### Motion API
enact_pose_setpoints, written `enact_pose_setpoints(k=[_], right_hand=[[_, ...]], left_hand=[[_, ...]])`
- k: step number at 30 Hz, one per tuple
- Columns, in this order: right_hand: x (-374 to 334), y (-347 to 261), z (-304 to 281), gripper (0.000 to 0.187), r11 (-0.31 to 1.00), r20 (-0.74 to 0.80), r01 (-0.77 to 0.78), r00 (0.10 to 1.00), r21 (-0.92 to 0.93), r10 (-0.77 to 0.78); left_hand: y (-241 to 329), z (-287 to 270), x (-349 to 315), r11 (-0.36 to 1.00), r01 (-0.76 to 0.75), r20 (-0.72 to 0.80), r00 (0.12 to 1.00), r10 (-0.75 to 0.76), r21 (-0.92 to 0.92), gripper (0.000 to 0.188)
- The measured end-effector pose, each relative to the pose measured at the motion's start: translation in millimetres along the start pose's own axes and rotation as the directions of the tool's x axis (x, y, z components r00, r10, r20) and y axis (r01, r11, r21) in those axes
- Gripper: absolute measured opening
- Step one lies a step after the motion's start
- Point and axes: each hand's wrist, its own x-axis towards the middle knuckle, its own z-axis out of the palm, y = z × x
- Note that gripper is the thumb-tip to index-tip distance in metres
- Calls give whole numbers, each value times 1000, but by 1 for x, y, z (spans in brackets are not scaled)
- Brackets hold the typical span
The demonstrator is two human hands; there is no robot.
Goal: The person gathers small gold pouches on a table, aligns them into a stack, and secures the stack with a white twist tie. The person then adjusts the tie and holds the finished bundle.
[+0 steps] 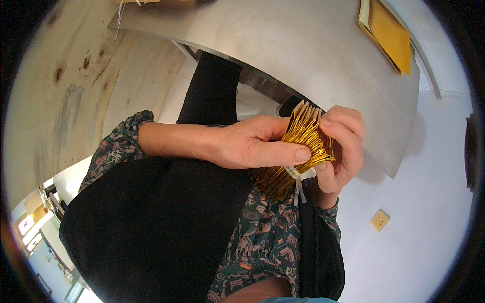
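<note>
A thick bundle of folded gold foil paper (304, 132) is held in front of my body, its layers fanned out at the upper end. Round its middle runs a white tie (292, 172), with loose ends hanging down. My left hand (245, 144) grips the bundle from the left, thumb pressed across the gold edges; its other fingers are hidden behind. On the right side, my right hand (346, 144) curls its fingers and thumb around the outer layers. Darker gold ends of the bundle (275, 183) spread out below the tie.
Beyond my hands stretches a grey metal tabletop (283, 45). A stack of yellow-gold paper (389, 43) lies at its far right. White strips (120, 17) hang over the edge at far left, near a wooden board (76, 96). A wall socket (380, 220) is at right.
</note>
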Motion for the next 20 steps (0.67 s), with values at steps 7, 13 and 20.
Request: enact_pose_setpoints(k=[7,13,20], right_hand=[[-7,2,-2,34,996,8,3,1000,88,-4],[-8,1,-5,34,987,20,54,998,154,-57],[-12,-6,-8,49,999,-87,-41,995,-31,38]], left_hand=[[6,-5,-1,994,96,98,990,-100,44,39],[11,-3,0,987,129,136,980,-142,98,42],[12,2,6,990,113,102,987,-122,89,47]])
